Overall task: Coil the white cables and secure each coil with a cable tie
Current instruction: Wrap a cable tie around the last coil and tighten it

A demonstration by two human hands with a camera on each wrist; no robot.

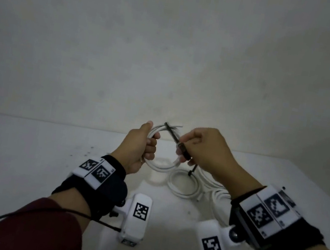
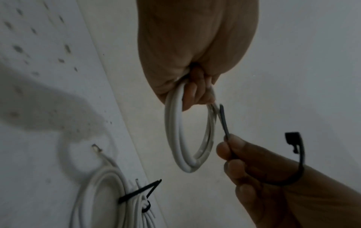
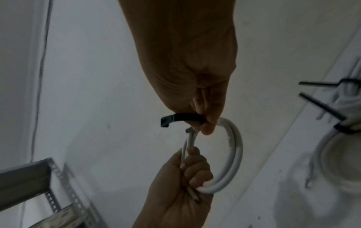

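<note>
Left hand: the left hand (image 1: 141,149) is clenched round one side of a white cable coil (image 2: 187,138), fingers (image 3: 197,171) curled through the loop, holding it up in the air above the surface (image 1: 34,157).
Right hand: the right hand (image 1: 203,148) pinches a black cable tie (image 2: 293,174) between thumb and fingertips, beside the coil's free side; its locking head (image 3: 167,121) hangs unthreaded.
Coil location: raised over the middle of the surface, towards the far edge.
Tied coils: white coils (image 1: 184,185) already bound with black ties lie on the surface below the right hand.
Handling: the cable looks light and springy, likely to unwind if let go, so it is best gripped across all turns. The tie looks thin, stiff and slippery, so hold it near the tail.
</note>
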